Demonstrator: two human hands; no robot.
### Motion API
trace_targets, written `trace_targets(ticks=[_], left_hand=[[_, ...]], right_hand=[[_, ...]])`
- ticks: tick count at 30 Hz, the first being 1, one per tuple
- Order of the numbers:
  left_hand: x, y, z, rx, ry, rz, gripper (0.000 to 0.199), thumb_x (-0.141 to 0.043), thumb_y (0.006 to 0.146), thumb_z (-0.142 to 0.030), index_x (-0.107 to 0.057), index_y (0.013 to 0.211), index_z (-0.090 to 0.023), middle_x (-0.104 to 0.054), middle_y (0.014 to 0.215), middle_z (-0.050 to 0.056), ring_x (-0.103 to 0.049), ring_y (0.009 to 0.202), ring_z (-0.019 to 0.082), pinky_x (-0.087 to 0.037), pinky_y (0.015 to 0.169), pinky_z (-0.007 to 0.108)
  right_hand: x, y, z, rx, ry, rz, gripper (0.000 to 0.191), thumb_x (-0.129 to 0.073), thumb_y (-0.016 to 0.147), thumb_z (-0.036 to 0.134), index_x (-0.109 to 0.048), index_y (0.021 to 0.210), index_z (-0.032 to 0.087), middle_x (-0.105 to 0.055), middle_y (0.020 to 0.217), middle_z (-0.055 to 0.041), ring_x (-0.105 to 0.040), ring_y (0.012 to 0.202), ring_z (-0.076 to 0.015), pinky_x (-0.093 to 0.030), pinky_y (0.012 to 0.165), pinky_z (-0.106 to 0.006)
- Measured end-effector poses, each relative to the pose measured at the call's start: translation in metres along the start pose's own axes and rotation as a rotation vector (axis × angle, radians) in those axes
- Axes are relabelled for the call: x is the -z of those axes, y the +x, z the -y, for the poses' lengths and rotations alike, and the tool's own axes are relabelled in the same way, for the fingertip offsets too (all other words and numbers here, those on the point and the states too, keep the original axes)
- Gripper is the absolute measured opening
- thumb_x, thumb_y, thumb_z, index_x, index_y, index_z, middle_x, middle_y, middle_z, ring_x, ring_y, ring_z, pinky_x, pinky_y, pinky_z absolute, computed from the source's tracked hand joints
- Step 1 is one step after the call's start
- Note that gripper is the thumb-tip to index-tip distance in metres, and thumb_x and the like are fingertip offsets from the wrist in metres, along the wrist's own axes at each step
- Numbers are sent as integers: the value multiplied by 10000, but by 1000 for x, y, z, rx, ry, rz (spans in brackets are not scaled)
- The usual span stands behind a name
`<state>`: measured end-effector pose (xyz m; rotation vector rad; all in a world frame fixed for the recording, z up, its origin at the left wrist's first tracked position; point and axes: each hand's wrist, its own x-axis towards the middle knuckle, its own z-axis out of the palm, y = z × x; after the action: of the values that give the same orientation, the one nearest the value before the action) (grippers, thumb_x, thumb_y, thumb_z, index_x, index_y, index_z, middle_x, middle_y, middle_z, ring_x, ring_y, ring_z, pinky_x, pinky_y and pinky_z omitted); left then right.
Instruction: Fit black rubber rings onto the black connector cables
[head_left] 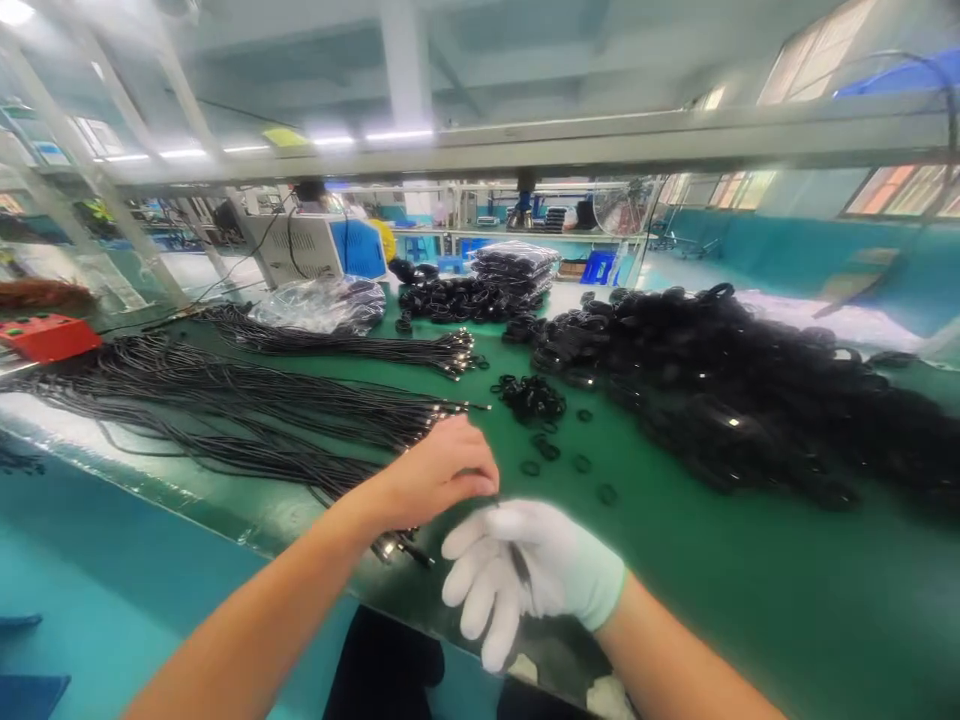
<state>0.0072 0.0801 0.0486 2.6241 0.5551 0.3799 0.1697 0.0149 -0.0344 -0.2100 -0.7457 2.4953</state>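
My bare left hand (450, 468) is closed in a pinch above the front of the green table, its fingertips close to the glove. What it pinches is too small to make out. Just to its right, my right hand (536, 565) wears a white glove, with the fingers curled around a short, dark, cable-like piece (519, 563) lying across the palm. Beneath and left of my hands lie long black cables (247, 400) with shiny metal connector ends. Beyond them is a small heap of black rings (531, 398), with several loose rings (582, 464) nearby.
A large pile of coiled black cables (697, 370) covers the table's right side. Behind are another cable bundle (360, 345), a clear plastic bag (322, 305), more coils (465, 298) and stacked bagged packs (516, 262). A red box (49, 338) stands left; a metal beam (525, 145) crosses overhead.
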Motion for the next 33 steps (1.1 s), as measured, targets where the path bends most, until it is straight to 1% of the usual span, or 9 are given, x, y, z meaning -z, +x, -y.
trace_targets(ticks=[3,7,12,17,20,24,28,31,33], left_hand=[[6,6,3,-37,-46,-24,157,-496,901,-183,-633,826,-198,-617,859,-23,-543,903,111,-151,1107,353],[9,12,9,-55,-42,-8,164,-496,901,-188,-638,819,-204,-617,853,-21,-550,906,114,-119,1124,378],[-6,18,12,-32,-30,-89,175,-499,901,-218,-656,824,-202,-636,875,0,-554,912,143,-292,1027,329],[-32,9,36,166,90,-100,247,-402,930,-246,-642,979,-224,-657,922,18,-586,869,159,-431,808,272],[-46,-6,45,363,290,-122,273,-360,938,-256,-630,950,-222,-651,894,27,-594,853,177,-436,765,279],[-73,-34,19,321,404,-82,255,-363,927,-236,-612,870,-231,-631,794,16,-592,735,166,-419,651,243],[-89,-51,-26,113,493,-124,215,-397,899,-205,-580,789,-229,-599,689,0,-536,594,155,-367,563,255],[-65,-47,-47,6,534,-223,231,-396,897,-198,-573,750,-215,-564,633,-2,-484,544,154,-325,541,280],[-36,-37,-49,9,568,-297,234,-426,912,-243,-591,749,-214,-565,642,-2,-482,577,157,-312,565,284]], right_hand=[[-4,-1,2,-80,23,102,494,-569,766,378,-523,1138,57,-664,1003,-201,-663,895,-333,-543,653,-479],[1,2,0,-100,36,116,502,-612,734,335,-533,1118,21,-674,950,-206,-671,868,-331,-553,637,-462],[6,1,-2,-57,63,155,465,-599,775,354,-575,1068,-6,-690,895,-217,-688,809,-329,-564,556,-417],[-4,-24,22,218,-4,101,406,-569,830,407,-551,1054,69,-682,942,-173,-694,779,-296,-552,552,-410],[-12,-39,43,449,29,8,271,-568,849,397,-504,938,149,-621,790,-20,-654,698,-171,-538,663,-394],[-18,-44,61,601,109,0,246,-512,893,344,-399,747,182,-420,652,64,-487,570,-75,-500,655,-287],[-13,-37,61,670,27,-166,193,-433,936,329,-503,867,164,-527,734,30,-560,680,-104,-472,867,-394],[-7,-30,50,582,-78,-332,244,-501,903,321,-557,1039,126,-644,926,-68,-634,869,-181,-406,953,-484],[-6,-25,39,447,-155,-323,318,-579,853,325,-573,1072,94,-665,983,-134,-649,907,-229,-392,952,-515]])
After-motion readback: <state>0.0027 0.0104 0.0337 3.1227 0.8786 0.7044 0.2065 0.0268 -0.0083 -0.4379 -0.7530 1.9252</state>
